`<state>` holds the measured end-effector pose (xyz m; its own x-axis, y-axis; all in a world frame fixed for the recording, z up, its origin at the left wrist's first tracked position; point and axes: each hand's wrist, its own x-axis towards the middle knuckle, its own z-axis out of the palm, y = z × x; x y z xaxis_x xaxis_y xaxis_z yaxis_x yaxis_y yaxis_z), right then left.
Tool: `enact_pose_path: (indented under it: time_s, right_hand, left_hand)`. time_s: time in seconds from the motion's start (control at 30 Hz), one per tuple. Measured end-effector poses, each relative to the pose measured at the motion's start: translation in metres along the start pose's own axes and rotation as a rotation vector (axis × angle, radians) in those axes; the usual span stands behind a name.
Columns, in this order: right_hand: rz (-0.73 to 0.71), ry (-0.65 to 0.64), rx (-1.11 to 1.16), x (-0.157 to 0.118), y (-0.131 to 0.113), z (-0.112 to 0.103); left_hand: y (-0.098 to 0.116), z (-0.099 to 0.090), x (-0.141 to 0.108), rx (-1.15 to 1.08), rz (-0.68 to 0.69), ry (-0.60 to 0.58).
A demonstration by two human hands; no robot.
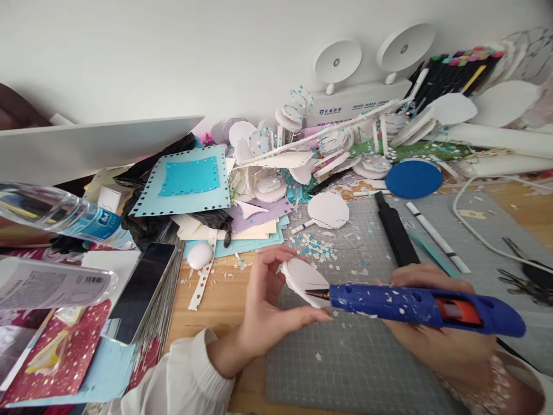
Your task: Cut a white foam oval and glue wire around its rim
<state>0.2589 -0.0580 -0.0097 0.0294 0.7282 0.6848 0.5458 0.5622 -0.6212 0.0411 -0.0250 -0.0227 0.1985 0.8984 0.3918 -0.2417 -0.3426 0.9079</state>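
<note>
My left hand (pixel 272 300) pinches a white round disc (pixel 305 278) by its edge, tilted above the grey cutting mat (pixel 319 369). In my right hand (pixel 440 346) is a blue glue gun (pixel 384 301), spotted with white, with an orange part showing near its rear. The gun's metal nozzle points left and sits at the disc's right edge; whether it touches cannot be made out. Behind the disc lie another white paper disc (pixel 328 210) and scattered white and blue paper stars (pixel 309 246). The fingers of my right hand are partly hidden behind the gun.
A water bottle (pixel 64 213) and a phone (pixel 142 291) lie at the left. Paper crafts (pixel 272 184) pile up along the wall below an emergency light (pixel 345 104). A blue round lid (pixel 413 178), a black utility knife (pixel 395 230), a white marker (pixel 438 237) and scissors (pixel 525 276) lie to the right.
</note>
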Motion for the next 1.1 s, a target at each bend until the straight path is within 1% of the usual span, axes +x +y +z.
enact_pose_path:
  time_s: [0.23, 0.47, 0.57, 0.77, 0.87, 1.1]
  right_hand:
    - [0.029, 0.017, -0.007, -0.0005, -0.0003, 0.0008]
    - [0.024, -0.005, -0.007, 0.0010, -0.0008, -0.0011]
    - [0.008, 0.007, 0.007, -0.0011, -0.0001, -0.0017]
    - [0.022, 0.015, 0.019, -0.0050, 0.0020, -0.0032]
    - [0.020, -0.006, 0.025, -0.0038, 0.0014, -0.0033]
    - [0.016, 0.010, 0.023, 0.0006, -0.0026, -0.0035]
  left_hand:
    - [0.0011, 0.0002, 0.0002, 0.003, -0.016, 0.004]
    - [0.0007, -0.0006, -0.0003, 0.022, -0.019, 0.008]
    - [0.0007, -0.0013, -0.0004, 0.019, -0.019, 0.003]
    - [0.0012, -0.0012, -0.0007, -0.002, -0.046, 0.017]
    - [0.0012, -0.0016, -0.0008, 0.007, -0.050, 0.016]
    - [0.0010, -0.0025, 0.0000, 0.023, -0.046, 0.008]
